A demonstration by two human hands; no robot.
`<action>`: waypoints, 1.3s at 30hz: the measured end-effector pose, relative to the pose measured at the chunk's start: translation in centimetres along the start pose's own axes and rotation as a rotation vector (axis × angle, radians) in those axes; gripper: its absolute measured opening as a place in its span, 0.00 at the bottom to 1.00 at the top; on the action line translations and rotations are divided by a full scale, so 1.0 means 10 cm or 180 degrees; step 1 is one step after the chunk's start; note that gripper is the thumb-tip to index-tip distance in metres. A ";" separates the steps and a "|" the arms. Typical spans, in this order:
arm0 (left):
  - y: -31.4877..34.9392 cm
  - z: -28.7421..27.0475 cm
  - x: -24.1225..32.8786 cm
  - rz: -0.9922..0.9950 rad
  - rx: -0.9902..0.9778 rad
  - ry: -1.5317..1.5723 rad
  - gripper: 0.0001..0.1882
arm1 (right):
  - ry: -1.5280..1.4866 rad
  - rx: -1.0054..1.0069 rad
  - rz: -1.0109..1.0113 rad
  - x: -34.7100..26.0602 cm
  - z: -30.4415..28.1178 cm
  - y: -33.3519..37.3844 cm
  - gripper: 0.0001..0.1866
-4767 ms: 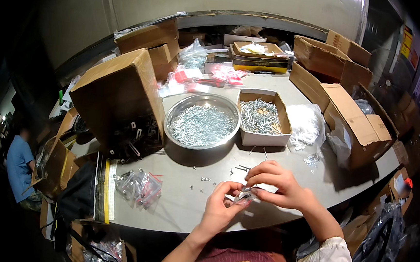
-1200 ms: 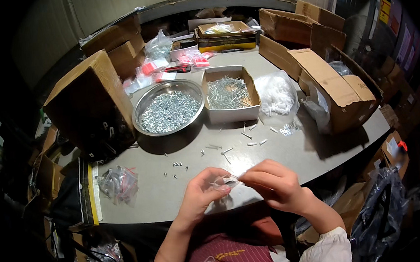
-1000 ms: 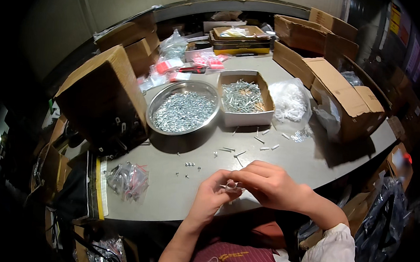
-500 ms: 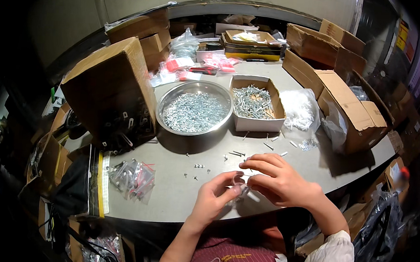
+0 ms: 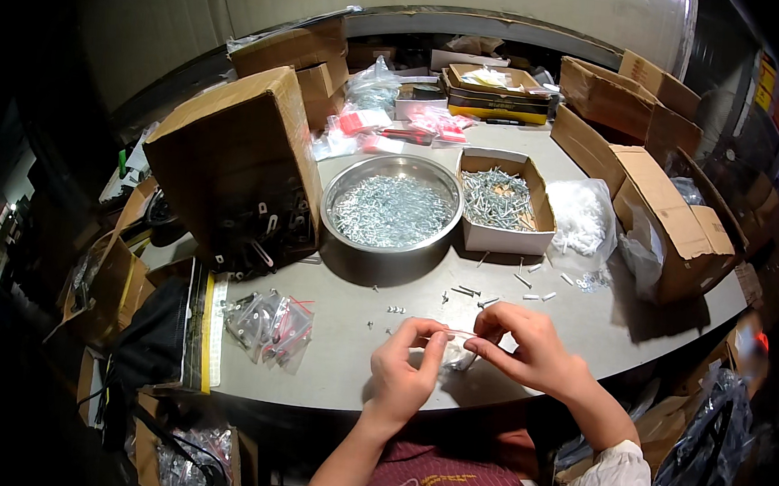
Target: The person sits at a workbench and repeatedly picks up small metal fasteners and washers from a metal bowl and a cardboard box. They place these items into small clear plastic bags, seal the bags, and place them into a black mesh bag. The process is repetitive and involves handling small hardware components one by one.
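My left hand and my right hand meet near the table's front edge. Thumbs and fingers of both pinch the reddish top edge of a small clear plastic bag. The bag hangs between them; its contents cannot be made out. Just beyond my fingers lie long screws, white plastic wall plugs and a short row of small metal pieces. To the left rests a pile of filled clear bags with red strips.
A steel bowl of small metal parts stands beside a white box of screws. Right of it is a bag of white plugs. Cardboard boxes flank both sides, one tipped box at left and an open one at right.
The view has shifted, so the table's things appear farther right. My fingers have gone from handling the bag's body to pinching its top edge, one hand at each side.
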State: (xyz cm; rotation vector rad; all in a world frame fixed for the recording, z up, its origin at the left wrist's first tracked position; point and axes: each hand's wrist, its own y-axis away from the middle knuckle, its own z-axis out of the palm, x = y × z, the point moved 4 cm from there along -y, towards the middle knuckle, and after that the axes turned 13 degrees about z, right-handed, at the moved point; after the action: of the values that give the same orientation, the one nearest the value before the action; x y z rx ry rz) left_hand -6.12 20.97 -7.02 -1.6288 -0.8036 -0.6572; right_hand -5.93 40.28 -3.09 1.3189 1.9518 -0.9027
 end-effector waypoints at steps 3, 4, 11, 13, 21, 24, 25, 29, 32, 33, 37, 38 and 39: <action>0.00 0.00 0.12 0.1150 0.0034 -0.0838 0.05 | 0.0094 0.0246 -0.0510 -0.11 0.07 -0.03 0.09; -0.01 0.01 0.18 0.1366 0.0022 -0.0851 0.07 | 0.0146 0.0103 -0.0553 -0.14 0.08 -0.02 0.10; 0.11 -0.21 0.32 0.1778 0.0020 -0.0713 0.08 | 0.0065 -0.0443 -0.0470 -0.31 0.28 0.05 0.08; 0.18 -0.36 0.37 0.1725 0.0102 -0.0663 0.08 | -0.0028 -0.0655 -0.0552 -0.42 0.37 0.02 0.07; 1.00 -1.58 0.31 0.0319 0.1570 -0.0881 0.04 | -0.0268 -0.1198 -0.0786 -0.71 0.84 -0.21 0.06; 1.26 -2.21 0.62 0.0410 0.2976 -0.1251 0.04 | -0.0331 -0.1078 -0.0578 -0.82 0.99 -0.35 0.04; 1.41 -2.44 0.67 0.0689 0.3181 -0.1658 0.04 | -0.0340 -0.0918 -0.0560 -0.86 1.06 -0.40 0.04; 1.97 -3.08 0.94 0.0740 0.4005 -0.2988 0.05 | -0.0370 -0.1041 -0.0711 -0.87 1.36 -0.57 0.03; 2.37 -3.50 0.59 -0.0459 0.3807 -0.2911 0.05 | 0.0029 -0.1206 -0.1110 -0.98 1.53 -0.69 0.08; 2.50 -3.57 0.45 -0.1006 0.3637 -0.2964 0.05 | 0.0170 -0.1126 -0.1283 -1.01 1.58 -0.72 0.10; 2.38 -3.21 0.30 -0.0708 0.3070 -0.3600 0.07 | 0.1579 -0.0534 -0.1781 -0.93 1.75 -0.95 0.33; 2.26 -3.06 0.32 -0.0476 0.2913 -0.3624 0.07 | 0.1797 -0.0411 -0.1862 -0.85 1.79 -1.02 0.35; 2.14 -2.92 0.35 -0.0242 0.2759 -0.3639 0.07 | 0.2022 -0.0290 -0.1941 -0.75 1.85 -1.10 0.37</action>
State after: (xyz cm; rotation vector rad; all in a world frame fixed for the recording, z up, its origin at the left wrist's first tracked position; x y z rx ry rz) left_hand 13.04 -9.67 -11.39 -1.0358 -1.6599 0.6453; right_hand -11.85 18.48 -5.73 1.0374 2.9513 -0.6803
